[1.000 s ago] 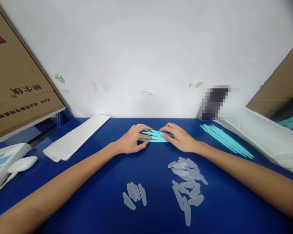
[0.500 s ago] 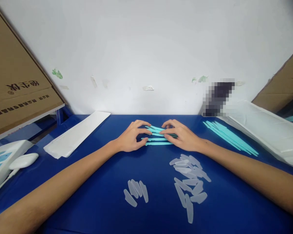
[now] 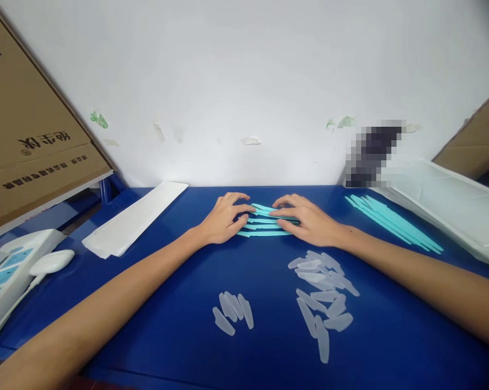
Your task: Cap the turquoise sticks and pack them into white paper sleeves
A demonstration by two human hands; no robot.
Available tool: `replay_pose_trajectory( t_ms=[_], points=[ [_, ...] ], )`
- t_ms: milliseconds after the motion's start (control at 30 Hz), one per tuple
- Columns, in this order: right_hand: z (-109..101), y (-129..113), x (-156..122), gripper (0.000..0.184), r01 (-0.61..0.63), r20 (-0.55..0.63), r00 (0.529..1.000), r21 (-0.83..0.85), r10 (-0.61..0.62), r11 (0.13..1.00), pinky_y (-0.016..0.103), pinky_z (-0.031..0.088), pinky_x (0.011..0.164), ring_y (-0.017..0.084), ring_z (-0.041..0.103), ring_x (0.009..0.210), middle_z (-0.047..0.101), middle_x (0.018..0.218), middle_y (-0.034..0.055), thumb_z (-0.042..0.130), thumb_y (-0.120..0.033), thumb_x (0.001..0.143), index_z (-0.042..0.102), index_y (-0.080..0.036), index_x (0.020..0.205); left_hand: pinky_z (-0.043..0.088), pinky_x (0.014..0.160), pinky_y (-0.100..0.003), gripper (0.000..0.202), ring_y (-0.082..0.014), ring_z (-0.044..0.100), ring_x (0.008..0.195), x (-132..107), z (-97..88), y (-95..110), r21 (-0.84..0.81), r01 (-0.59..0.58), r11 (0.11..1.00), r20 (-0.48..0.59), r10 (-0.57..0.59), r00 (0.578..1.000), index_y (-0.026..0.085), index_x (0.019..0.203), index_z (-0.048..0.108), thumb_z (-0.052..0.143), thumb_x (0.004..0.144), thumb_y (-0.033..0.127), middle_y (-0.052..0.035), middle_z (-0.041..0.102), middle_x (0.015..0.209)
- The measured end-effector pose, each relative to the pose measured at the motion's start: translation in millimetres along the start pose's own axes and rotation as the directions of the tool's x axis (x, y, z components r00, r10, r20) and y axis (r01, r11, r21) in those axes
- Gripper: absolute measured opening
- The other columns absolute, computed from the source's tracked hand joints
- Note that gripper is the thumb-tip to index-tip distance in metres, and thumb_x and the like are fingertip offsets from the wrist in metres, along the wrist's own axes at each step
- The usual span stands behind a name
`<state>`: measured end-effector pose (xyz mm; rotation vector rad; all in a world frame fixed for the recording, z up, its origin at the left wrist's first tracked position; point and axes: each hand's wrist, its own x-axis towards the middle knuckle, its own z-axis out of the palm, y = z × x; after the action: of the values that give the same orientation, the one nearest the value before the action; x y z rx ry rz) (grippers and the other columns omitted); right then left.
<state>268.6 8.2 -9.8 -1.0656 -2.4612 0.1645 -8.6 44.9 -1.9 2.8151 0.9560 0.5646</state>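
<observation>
Several thin teal plastic sticks (image 3: 264, 223) lie side by side on the blue table (image 3: 179, 303), near its far edge. My left hand (image 3: 224, 219) rests on their left ends with fingers curled down onto them. My right hand (image 3: 305, 221) presses on their right ends in the same way. Nearer to me lie two groups of translucent white caps: a small row (image 3: 232, 311) and a larger loose pile (image 3: 323, 298).
More teal sticks (image 3: 391, 230) lie at the right beside a white plastic bag (image 3: 443, 208). A stack of white sleeves (image 3: 134, 219) lies at the left. A cardboard box (image 3: 29, 135) and a white device (image 3: 12, 265) stand at the far left.
The teal sticks have gone from a crossed bundle to lying spread apart and more parallel under my fingers. Both hands stayed at the stick ends.
</observation>
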Motion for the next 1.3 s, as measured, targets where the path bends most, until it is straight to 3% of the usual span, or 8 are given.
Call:
replay_pose_trajectory(
  t_ms=[500, 767, 967, 1133, 1300],
  points=[
    [1.3, 0.7, 0.2, 0.039, -0.023, -0.001, 1.000, 0.017, 0.023, 1.000, 0.052, 0.047, 0.098, 0.029, 0.059, 0.115, 0.065, 0.126, 0.0113, 0.046, -0.040, 0.101, 0.071, -0.025, 0.126, 0.036, 0.108, -0.057, 0.041, -0.0347, 0.042, 0.136, 1.0, -3.0, 1.3, 0.015, -0.057, 0.998, 0.088, 0.056, 0.995, 0.027, 0.135, 0.066, 0.042, 0.103, 0.033, -0.0125, 0.048, 0.149],
    [0.2, 1.3, 0.7, 0.042, -0.048, 0.005, 0.999, -0.018, 0.048, 0.999, 0.050, 0.046, 0.098, 0.029, 0.059, 0.116, 0.064, 0.127, 0.0119, 0.041, -0.041, 0.103, 0.070, -0.022, 0.127, 0.037, 0.110, -0.053, 0.036, -0.0292, 0.047, 0.130, -1.0, -2.1, -2.4, -0.032, -0.089, 0.995, -0.019, 0.089, 0.996, 0.027, 0.109, 0.080, 0.045, 0.102, 0.033, -0.0042, 0.062, 0.139],
    [1.1, 2.4, 0.5, 0.042, -0.048, -0.002, 0.999, -0.038, 0.048, 0.998, 0.050, 0.046, 0.099, 0.027, 0.059, 0.114, 0.064, 0.126, 0.0120, 0.040, -0.039, 0.104, 0.070, -0.019, 0.125, 0.040, 0.108, -0.049, 0.039, -0.0270, 0.052, 0.126, -1.8, -2.0, -3.3, -0.084, -0.102, 0.991, -0.071, 0.097, 0.993, 0.025, 0.100, 0.081, 0.044, 0.104, 0.036, -0.0040, 0.065, 0.136],
    [2.0, 3.2, 0.1, 0.039, -0.037, -0.009, 0.999, -0.041, 0.037, 0.998, 0.049, 0.046, 0.098, 0.027, 0.059, 0.114, 0.064, 0.125, 0.0112, 0.042, -0.038, 0.104, 0.072, -0.021, 0.121, 0.038, 0.112, -0.050, 0.043, -0.0276, 0.050, 0.132, -2.2, 0.7, -2.8, -0.058, 0.002, 0.998, -0.089, -0.007, 0.996, 0.022, 0.119, 0.074, 0.036, 0.106, 0.038, -0.0088, 0.059, 0.141],
    [1.9, 2.5, -0.2, 0.039, -0.020, -0.017, 1.000, -0.044, 0.020, 0.999, 0.049, 0.046, 0.099, 0.027, 0.059, 0.114, 0.064, 0.125, 0.0112, 0.043, -0.039, 0.103, 0.072, -0.022, 0.123, 0.035, 0.113, -0.056, 0.047, -0.0316, 0.042, 0.140, -0.8, 1.5, -0.3, 0.008, 0.085, 0.996, 0.001, -0.085, 0.996, 0.025, 0.135, 0.065, 0.033, 0.106, 0.043, -0.0104, 0.048, 0.152]
  ],
)
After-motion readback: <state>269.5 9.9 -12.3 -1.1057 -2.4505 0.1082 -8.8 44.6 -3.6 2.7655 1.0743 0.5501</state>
